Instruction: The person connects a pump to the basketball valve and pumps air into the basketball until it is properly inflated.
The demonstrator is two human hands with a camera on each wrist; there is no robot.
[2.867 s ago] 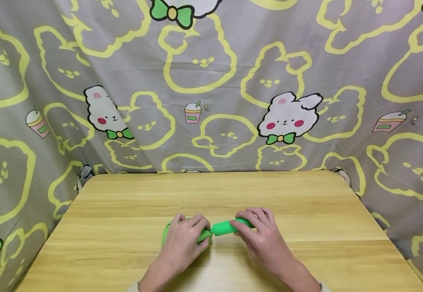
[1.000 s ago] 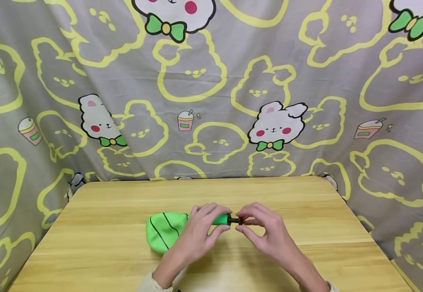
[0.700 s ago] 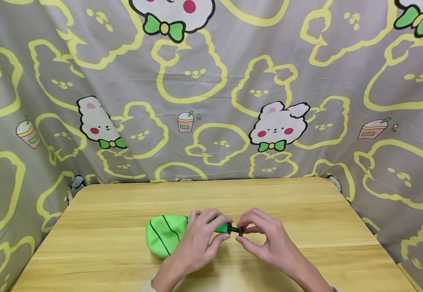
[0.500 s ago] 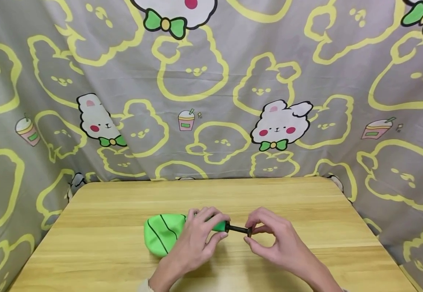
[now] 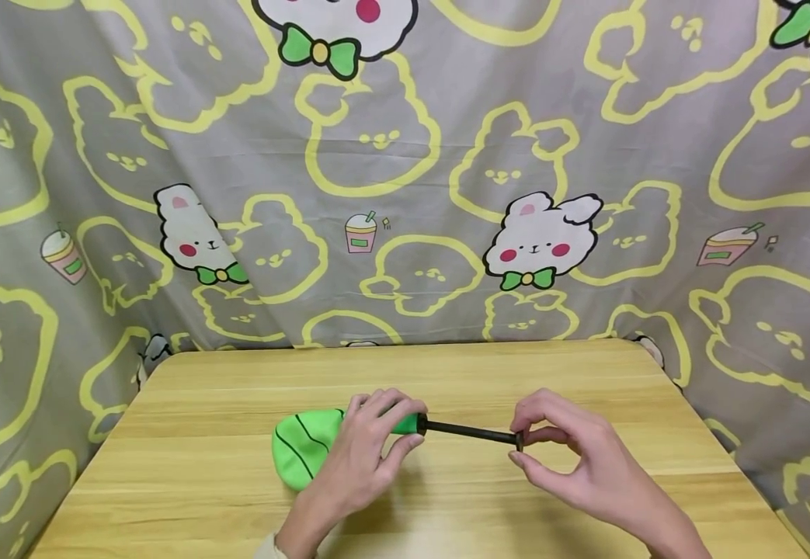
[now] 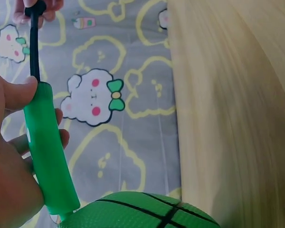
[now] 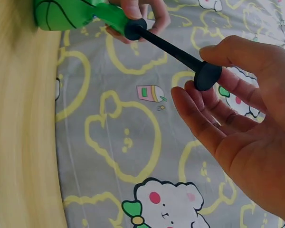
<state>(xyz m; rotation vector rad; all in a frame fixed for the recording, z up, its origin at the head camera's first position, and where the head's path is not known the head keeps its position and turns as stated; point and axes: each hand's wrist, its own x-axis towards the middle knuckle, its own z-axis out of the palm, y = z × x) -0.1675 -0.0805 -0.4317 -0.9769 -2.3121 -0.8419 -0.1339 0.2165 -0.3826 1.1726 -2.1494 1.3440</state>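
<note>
A soft, dented green ball with black lines lies on the table at my left forearm. In the left wrist view a green hand pump joins the ball at its lower end. My left hand grips the pump's barrel, the thumb near its black collar. A long black plunger rod extends from the barrel toward the right. Its round black end handle is held between the thumb and fingers of my right hand. Part of the barrel is hidden behind my left hand in the head view.
The light wooden table has rounded far corners. Behind it and along both sides hangs a grey curtain printed with yellow outlines and white rabbits.
At first my left hand was on the ball and my right hand held the pump barrel. Since then my left hand took the barrel, and my right hand drew the plunger far out rightward.
</note>
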